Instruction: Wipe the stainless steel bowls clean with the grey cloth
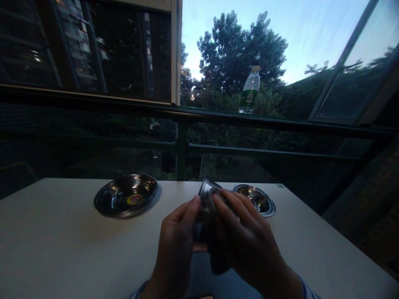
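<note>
In the middle of the head view a small shiny metal bowl is tilted on its side above the table. My left hand grips its left edge, thumb on top. My right hand presses against the bowl's other side with a dark, limp piece that looks like a cloth bunched under its fingers. Much of the bowl is hidden by both hands, and the right fingers are slightly blurred. Behind the right hand lies a smaller oval-looking metal bowl, partly covered by that hand.
A wide metal bowl with a yellow-red sticker inside rests at the left on the white table. Beyond the far table edge runs a dark railing. A capped plastic bottle with a green label stands by the window.
</note>
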Available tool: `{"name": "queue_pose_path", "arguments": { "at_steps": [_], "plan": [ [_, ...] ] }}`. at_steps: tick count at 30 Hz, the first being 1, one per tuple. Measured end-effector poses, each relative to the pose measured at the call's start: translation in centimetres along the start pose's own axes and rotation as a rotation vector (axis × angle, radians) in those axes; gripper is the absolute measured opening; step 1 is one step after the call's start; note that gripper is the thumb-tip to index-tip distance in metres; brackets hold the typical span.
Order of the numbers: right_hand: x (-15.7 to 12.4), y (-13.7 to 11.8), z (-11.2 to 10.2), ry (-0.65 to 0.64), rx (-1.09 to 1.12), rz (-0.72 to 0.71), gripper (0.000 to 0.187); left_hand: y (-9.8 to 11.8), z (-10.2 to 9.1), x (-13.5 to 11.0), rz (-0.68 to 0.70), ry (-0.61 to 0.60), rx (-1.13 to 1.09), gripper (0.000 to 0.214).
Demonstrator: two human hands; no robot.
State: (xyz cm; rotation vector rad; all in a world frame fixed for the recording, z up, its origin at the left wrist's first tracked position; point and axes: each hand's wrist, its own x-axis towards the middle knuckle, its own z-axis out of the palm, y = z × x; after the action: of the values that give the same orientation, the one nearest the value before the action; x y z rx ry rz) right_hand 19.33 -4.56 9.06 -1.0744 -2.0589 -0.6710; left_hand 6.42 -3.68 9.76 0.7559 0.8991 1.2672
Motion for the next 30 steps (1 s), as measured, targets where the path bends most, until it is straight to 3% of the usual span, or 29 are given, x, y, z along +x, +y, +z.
{"name": "queue_pose_path", "arguments": {
  "at_steps": [5, 11, 16, 23, 30],
  "plan": [
    [-0.2, -0.7, 0.3, -0.002, 0.047, -0.137, 0.036, 0.2, -0.7, 0.6, 0.058, -0.025, -0.038, 0.024],
    [0.1, 0.5, -0.1, -0.007, 0.020, 0.022, 0.034, -0.2, 0.2, -0.2, -0.020, 0.012, 0.060, 0.040],
    [-0.1, -0.6, 0.2, -0.003, 0.039, -0.123, 0.035, 0.1, -0.3, 0.4, 0.046, -0.019, -0.023, 0.031],
    [0.1, 0.2, 0.0, -0.017, 0.016, -0.002, 0.034, -0.1, 0.5, -0.4, -0.001, 0.016, 0.036, 0.032],
    [-0.2, -0.7, 0.1, -0.014, 0.045, -0.116, 0.036, -0.2, -0.1, 0.2, 0.045, -0.038, 0.010, 0.030]
  ]
}}
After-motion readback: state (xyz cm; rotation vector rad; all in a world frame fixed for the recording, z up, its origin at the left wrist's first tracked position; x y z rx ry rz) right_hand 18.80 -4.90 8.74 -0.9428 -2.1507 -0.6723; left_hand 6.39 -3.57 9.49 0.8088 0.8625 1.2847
